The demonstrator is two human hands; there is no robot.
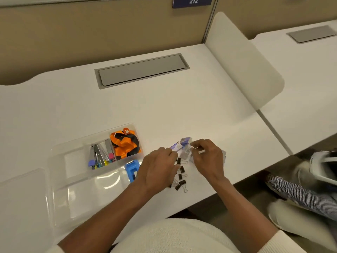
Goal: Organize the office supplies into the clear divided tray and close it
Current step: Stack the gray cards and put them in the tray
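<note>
Here, the clear divided tray lies open on the white worktop, at nine o'clock from the hands. Its clear lid lies flat farther out at eight o'clock; whether it is hinged cannot be told. The far-right compartment holds an orange-and-black lanyard. The one at its nine o'clock holds metal tools with coloured grips. A blue tool sits in a near compartment, partly hidden by the left wrist.

The left hand and right hand are close together, both with fingers curled and pinching at the small packets just outside the tray at its three o'clock. The blur hides the exact hold. Black binder clips lie loose on the worktop at six o'clock from the packets, between the two wrists.

The packets appear light, stiff-edged and probably slick, so a pinch across the short sides should serve. The clips are light and rigid, and their wire handles may snag one another; take each by its black body. The tray looks thin and likely to flex, so closing probably calls for pressure along the rim.
</note>
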